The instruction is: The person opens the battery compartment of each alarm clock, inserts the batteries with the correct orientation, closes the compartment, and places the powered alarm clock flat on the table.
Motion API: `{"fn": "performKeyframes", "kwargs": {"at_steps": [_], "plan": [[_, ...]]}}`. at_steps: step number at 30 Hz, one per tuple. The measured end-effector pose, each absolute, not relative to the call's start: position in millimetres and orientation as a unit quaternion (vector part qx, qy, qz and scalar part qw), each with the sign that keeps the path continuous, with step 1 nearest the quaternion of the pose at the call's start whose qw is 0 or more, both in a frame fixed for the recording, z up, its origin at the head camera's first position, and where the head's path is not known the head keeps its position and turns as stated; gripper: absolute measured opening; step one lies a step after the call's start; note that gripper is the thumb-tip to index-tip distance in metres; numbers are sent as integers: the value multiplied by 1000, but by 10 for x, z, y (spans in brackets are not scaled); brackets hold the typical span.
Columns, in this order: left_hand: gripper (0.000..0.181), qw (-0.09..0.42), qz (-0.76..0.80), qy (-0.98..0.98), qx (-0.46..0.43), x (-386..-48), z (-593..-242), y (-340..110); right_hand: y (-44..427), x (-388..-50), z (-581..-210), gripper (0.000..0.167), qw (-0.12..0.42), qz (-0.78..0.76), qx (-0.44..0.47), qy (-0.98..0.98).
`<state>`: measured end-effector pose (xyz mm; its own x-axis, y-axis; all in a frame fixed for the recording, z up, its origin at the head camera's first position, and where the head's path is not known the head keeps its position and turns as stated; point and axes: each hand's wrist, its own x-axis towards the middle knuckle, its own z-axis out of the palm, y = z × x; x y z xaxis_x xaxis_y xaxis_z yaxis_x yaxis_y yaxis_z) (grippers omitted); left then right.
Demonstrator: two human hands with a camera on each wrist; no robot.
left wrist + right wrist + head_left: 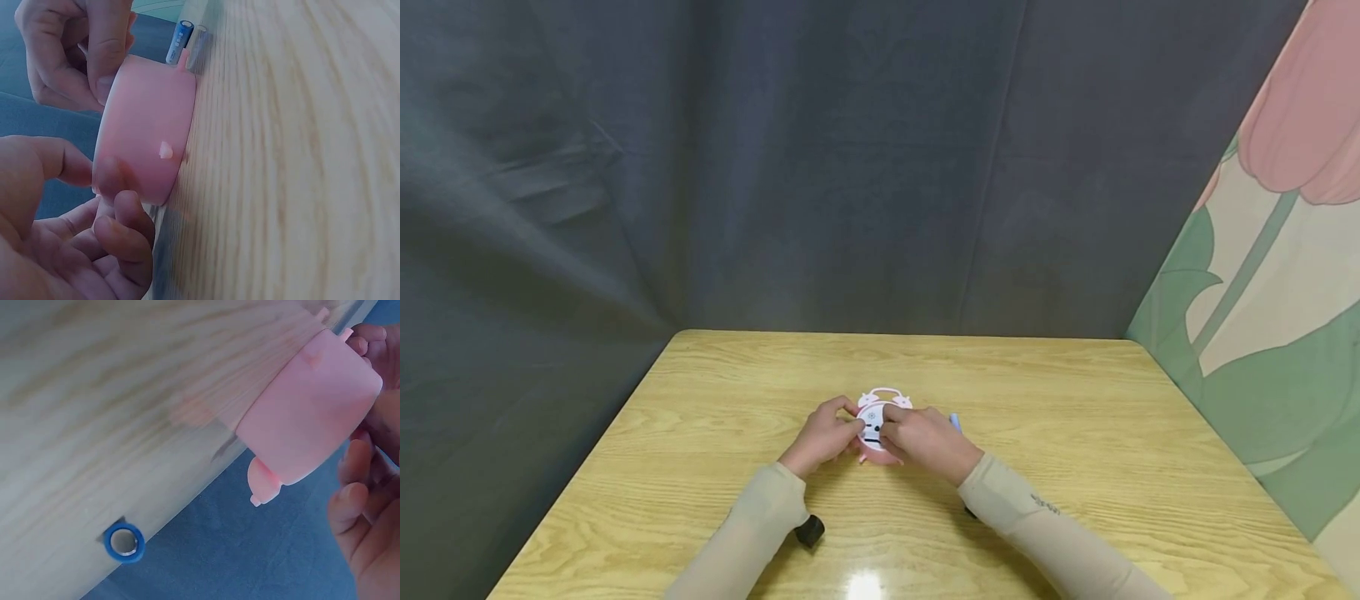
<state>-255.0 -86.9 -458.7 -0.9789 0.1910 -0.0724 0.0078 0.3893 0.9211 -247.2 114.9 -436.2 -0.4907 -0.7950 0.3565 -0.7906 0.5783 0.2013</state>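
A pink alarm clock (880,454) lies face down on the table, its white back up and its bells and handle pointing away from me. My left hand (825,437) holds the clock's left side between thumb and fingers. From the right, my right hand (931,442) bends over the back, its fingertips gathered on it and hiding part of the plate. The left wrist view shows the clock's pink side wall (147,112) with both hands at its back rim. Whether a small part sits between the right fingertips is hidden.
A blue cylindrical battery (955,422) lies on the wooden table (737,375) just beyond my right hand; the right wrist view shows the battery (124,542) end-on. A dark curtain (850,167) hangs behind the table, and a flowered panel (1262,292) stands at the right edge.
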Motion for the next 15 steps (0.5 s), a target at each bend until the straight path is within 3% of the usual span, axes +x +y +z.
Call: {"fn": "performKeyframes", "kwargs": {"at_steps": [15], "plan": [[20,89,555,825,56,-2536,-4582,-880,1165,-2465,-4316,13,235,55,450,-860]]}}
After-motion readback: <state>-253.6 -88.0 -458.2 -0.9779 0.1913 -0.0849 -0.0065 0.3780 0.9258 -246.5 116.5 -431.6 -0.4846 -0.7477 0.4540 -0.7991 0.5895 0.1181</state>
